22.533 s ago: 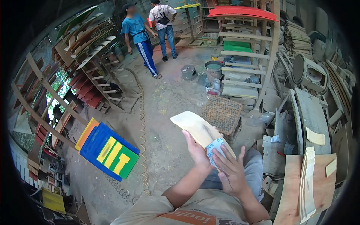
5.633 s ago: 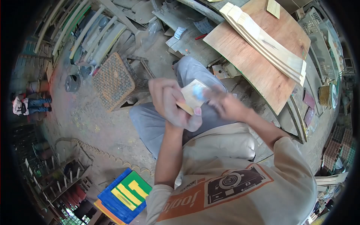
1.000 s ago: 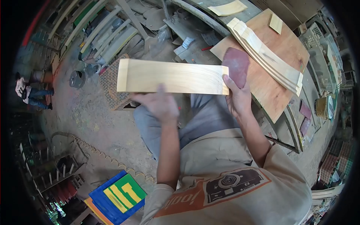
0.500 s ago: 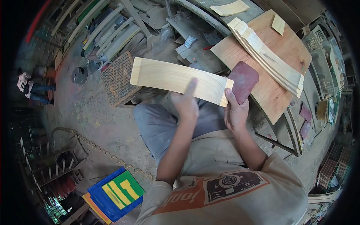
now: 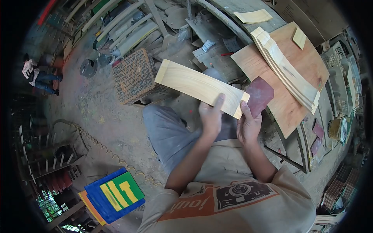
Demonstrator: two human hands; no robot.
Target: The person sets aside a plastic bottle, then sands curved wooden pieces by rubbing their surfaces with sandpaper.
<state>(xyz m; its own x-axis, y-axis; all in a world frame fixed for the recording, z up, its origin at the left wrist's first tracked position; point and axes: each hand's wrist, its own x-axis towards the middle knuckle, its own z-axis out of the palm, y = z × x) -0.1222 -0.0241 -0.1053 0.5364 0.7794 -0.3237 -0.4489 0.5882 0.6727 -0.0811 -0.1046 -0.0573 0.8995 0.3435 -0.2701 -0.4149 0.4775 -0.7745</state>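
A pale, curved wooden piece (image 5: 198, 85) is held up in front of me, tilted down to the right. My left hand (image 5: 211, 114) grips its lower edge right of the middle, thumb on the upper face and fingers hidden behind. At the right end, my right hand (image 5: 248, 122) pinches the wood with the thumb on top. A dark red sheet (image 5: 260, 96), like sandpaper, stands out from that same hand, beside the wood's end. To the right, several similar curved pieces (image 5: 285, 70) lie stacked on a plywood board (image 5: 307, 58).
A woven-top stool (image 5: 134, 75) stands ahead of my knees. Blue, green and yellow painted boards (image 5: 120, 194) are at the lower left near a coiled hose (image 5: 97, 144). Another person (image 5: 37, 73) stands far left. Red scraps (image 5: 316, 136) and a tin (image 5: 336, 129) are at the right.
The wooden piece has tilted further and shifted right. My left hand, blurred earlier along its lower edge, has moved right to near the right hand. The red sheet stays in my right hand.
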